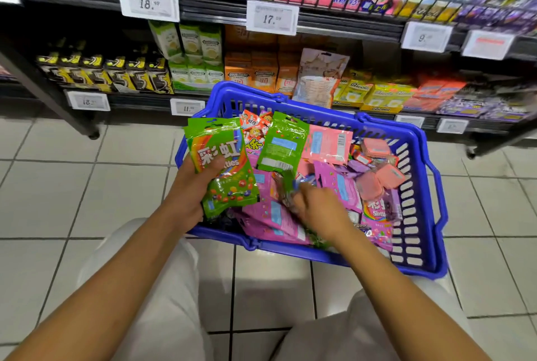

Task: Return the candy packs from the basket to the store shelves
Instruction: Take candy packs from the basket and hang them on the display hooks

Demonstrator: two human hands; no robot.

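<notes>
Gripping green pack (pixel 223 165), left hand (pixel 189 192).

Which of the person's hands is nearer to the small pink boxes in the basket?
Right. The right hand is inside the basket, just left of the pink boxes; the left hand grips a green pack at the basket's far-left edge.

Both hands (pixel 189 189) (pixel 316 209) forward, fingers curled

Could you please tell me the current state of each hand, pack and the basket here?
Left hand: grips the green Skittles pack, lifted at the basket's left edge.
Right hand: reaching among the packs, blurred; grip unclear.
Blue basket: on the floor, full of packs.
Second green pack: back side up, in the basket.
</notes>
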